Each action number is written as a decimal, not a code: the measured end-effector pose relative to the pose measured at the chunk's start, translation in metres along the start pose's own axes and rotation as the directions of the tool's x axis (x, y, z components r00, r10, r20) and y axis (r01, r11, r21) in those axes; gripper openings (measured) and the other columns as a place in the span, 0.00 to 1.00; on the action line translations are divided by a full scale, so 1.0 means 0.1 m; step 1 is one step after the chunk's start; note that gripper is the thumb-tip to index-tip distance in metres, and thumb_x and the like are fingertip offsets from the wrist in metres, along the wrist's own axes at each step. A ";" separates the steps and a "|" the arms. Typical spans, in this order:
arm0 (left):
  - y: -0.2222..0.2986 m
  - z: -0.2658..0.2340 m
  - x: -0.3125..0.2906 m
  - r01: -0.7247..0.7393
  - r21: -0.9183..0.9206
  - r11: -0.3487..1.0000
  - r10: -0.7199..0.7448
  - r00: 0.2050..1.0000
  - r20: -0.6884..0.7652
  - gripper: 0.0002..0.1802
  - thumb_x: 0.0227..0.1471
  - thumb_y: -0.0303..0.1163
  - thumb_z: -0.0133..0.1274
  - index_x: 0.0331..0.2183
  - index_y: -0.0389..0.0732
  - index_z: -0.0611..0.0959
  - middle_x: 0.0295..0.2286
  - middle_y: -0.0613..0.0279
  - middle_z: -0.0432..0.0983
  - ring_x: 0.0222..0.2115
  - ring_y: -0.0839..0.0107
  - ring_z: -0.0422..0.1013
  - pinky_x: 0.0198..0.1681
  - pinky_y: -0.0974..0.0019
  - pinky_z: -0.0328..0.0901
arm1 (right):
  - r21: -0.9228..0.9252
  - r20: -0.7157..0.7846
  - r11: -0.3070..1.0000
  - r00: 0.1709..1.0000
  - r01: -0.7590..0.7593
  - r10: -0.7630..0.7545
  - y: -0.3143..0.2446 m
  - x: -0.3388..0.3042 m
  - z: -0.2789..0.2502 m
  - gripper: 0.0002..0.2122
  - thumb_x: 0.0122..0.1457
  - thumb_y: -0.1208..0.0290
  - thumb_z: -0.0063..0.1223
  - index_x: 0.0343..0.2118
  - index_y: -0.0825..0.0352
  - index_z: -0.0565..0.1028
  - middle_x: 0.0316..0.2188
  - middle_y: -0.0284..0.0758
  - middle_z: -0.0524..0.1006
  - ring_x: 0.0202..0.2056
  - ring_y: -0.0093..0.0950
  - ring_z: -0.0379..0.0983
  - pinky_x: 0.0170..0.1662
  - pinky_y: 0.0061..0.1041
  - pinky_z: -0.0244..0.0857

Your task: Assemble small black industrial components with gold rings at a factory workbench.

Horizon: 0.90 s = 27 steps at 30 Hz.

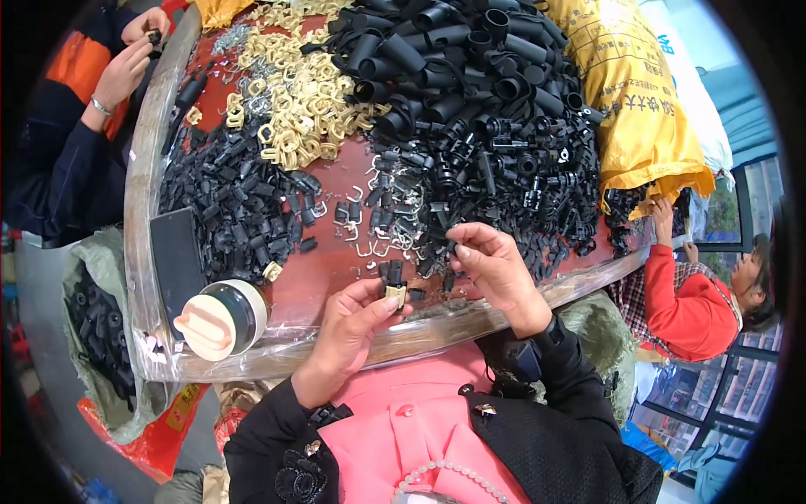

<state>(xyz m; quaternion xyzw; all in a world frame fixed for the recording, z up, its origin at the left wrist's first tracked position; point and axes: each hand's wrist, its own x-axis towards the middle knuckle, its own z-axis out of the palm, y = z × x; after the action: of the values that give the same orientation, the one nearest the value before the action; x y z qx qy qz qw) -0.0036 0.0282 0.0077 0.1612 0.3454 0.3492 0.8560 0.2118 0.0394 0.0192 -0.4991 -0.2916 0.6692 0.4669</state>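
Note:
My left hand is closed on a small black plastic fitting with a cream piece on it, held upright just above the table's near edge. Level with it, my right hand pinches a tiny black part between thumb and fingertips; its exact shape is mostly hidden. Beyond my hands lie bent silvery wire hooks among small black blocks. A heap of black plastic fittings spreads behind my right hand, and small black rectangular pieces are piled to the left.
Cream rings and black tubes are heaped at the back. A lidded cup and dark flat panel stand front left. A yellow sack lies right. Co-workers sit at both sides.

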 end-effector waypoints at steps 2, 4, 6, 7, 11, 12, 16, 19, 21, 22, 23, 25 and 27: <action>0.01 0.01 0.02 0.013 0.009 1.000 -0.013 1.000 0.001 0.14 0.43 0.29 0.52 0.35 0.35 0.73 0.31 0.59 0.72 0.30 0.72 0.71 0.33 0.75 0.67 | -0.029 0.010 0.997 0.998 -0.066 0.066 0.01 -0.02 0.07 0.11 0.51 0.76 0.49 0.39 0.70 0.69 0.23 0.28 0.71 0.26 0.15 0.67 0.29 0.13 0.62; 0.01 0.00 0.03 0.012 0.003 1.000 -0.012 1.000 -0.008 0.14 0.43 0.28 0.52 0.35 0.35 0.73 0.31 0.59 0.72 0.30 0.73 0.71 0.33 0.75 0.67 | -0.040 0.028 0.997 0.998 -0.063 0.064 0.02 -0.04 0.16 0.11 0.51 0.77 0.48 0.38 0.70 0.69 0.23 0.28 0.71 0.26 0.15 0.66 0.29 0.13 0.62; 0.02 0.01 0.03 0.007 -0.006 1.000 -0.007 1.000 -0.001 0.14 0.44 0.28 0.52 0.36 0.35 0.73 0.31 0.60 0.73 0.30 0.73 0.71 0.33 0.76 0.67 | -0.071 0.051 0.997 0.998 -0.036 0.039 0.02 -0.06 0.26 0.10 0.51 0.77 0.48 0.37 0.70 0.69 0.24 0.28 0.71 0.25 0.15 0.66 0.28 0.13 0.61; 0.02 0.01 0.02 0.003 -0.005 1.000 -0.003 1.000 -0.005 0.14 0.44 0.28 0.52 0.36 0.35 0.73 0.31 0.60 0.73 0.30 0.73 0.71 0.33 0.76 0.67 | -0.069 0.056 0.997 0.998 -0.036 0.040 0.04 -0.06 0.29 0.10 0.51 0.77 0.48 0.37 0.70 0.69 0.24 0.28 0.71 0.25 0.15 0.66 0.28 0.13 0.61; 0.03 0.00 0.00 -0.013 -0.028 1.000 0.013 1.000 -0.001 0.13 0.44 0.26 0.51 0.36 0.36 0.73 0.31 0.60 0.73 0.30 0.73 0.71 0.34 0.75 0.67 | -0.191 0.089 0.975 0.991 0.111 -0.096 0.12 -0.07 0.39 0.09 0.52 0.77 0.47 0.36 0.71 0.69 0.24 0.28 0.71 0.24 0.14 0.65 0.27 0.12 0.61; 0.03 -0.01 0.00 -0.013 -0.032 0.999 0.013 1.000 0.001 0.13 0.44 0.26 0.51 0.36 0.36 0.73 0.30 0.60 0.73 0.30 0.73 0.71 0.34 0.75 0.67 | -0.267 0.105 0.954 0.988 0.137 -0.113 0.10 -0.08 0.41 0.08 0.52 0.77 0.47 0.35 0.71 0.69 0.24 0.29 0.71 0.24 0.14 0.66 0.26 0.12 0.61; 0.02 -0.03 -0.03 -0.011 -0.040 0.999 0.011 1.000 0.002 0.13 0.44 0.27 0.51 0.36 0.36 0.73 0.30 0.61 0.73 0.31 0.73 0.71 0.35 0.75 0.67 | -0.345 0.159 0.923 0.980 0.171 -0.122 0.08 -0.13 0.45 0.07 0.52 0.79 0.45 0.34 0.72 0.69 0.24 0.30 0.70 0.23 0.15 0.66 0.24 0.13 0.61; 0.01 -0.04 -0.06 -0.005 -0.036 0.999 0.005 1.000 -0.002 0.14 0.45 0.27 0.51 0.37 0.36 0.73 0.30 0.61 0.73 0.31 0.73 0.71 0.35 0.74 0.67 | -0.206 0.197 0.971 0.977 0.123 -0.082 0.10 -0.16 0.45 0.07 0.52 0.79 0.45 0.34 0.72 0.69 0.24 0.30 0.70 0.23 0.16 0.66 0.25 0.13 0.60; -0.01 -0.06 -0.08 0.000 -0.035 0.999 0.000 1.000 -0.002 0.15 0.45 0.28 0.51 0.37 0.35 0.73 0.30 0.61 0.73 0.31 0.73 0.71 0.36 0.74 0.66 | -0.122 0.207 0.986 0.975 0.112 -0.085 0.14 -0.17 0.45 0.07 0.52 0.79 0.45 0.35 0.72 0.69 0.23 0.28 0.70 0.22 0.14 0.65 0.25 0.12 0.60; -0.01 -0.06 -0.09 0.003 -0.034 0.999 -0.003 1.000 -0.002 0.15 0.45 0.28 0.51 0.38 0.35 0.73 0.31 0.62 0.73 0.31 0.73 0.70 0.36 0.74 0.66 | -0.079 0.212 0.991 0.973 0.105 -0.086 0.16 -0.18 0.46 0.08 0.52 0.78 0.45 0.35 0.71 0.69 0.23 0.27 0.70 0.22 0.14 0.64 0.25 0.12 0.59; -0.01 -0.06 -0.10 0.002 -0.035 0.999 -0.002 1.000 -0.002 0.15 0.45 0.28 0.51 0.38 0.35 0.73 0.31 0.62 0.73 0.31 0.73 0.70 0.36 0.74 0.66 | -0.080 0.213 0.991 0.973 0.105 -0.086 0.17 -0.19 0.48 0.08 0.52 0.78 0.45 0.35 0.71 0.69 0.23 0.27 0.70 0.22 0.14 0.64 0.25 0.12 0.59; 0.00 -0.05 -0.12 0.010 -0.037 0.999 -0.010 1.000 0.011 0.15 0.44 0.28 0.52 0.38 0.35 0.73 0.31 0.63 0.73 0.31 0.76 0.70 0.36 0.74 0.66 | -0.081 0.239 0.986 0.963 0.146 -0.123 0.17 -0.21 0.52 0.08 0.51 0.78 0.47 0.35 0.72 0.69 0.23 0.27 0.70 0.23 0.14 0.64 0.24 0.12 0.59; -0.01 -0.06 -0.14 0.013 -0.037 0.999 -0.012 1.000 0.018 0.15 0.44 0.28 0.53 0.37 0.35 0.74 0.32 0.63 0.73 0.31 0.77 0.70 0.35 0.74 0.66 | -0.080 0.254 0.983 0.957 0.168 -0.142 0.15 -0.25 0.55 0.08 0.51 0.77 0.48 0.34 0.72 0.69 0.24 0.27 0.70 0.23 0.14 0.65 0.24 0.12 0.59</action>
<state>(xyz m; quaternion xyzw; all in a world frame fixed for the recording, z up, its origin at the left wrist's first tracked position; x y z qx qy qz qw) -0.0147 0.0182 0.0098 0.1460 0.3323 0.3489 0.8640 0.1567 0.0150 0.0348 -0.4102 -0.4191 0.6720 0.4523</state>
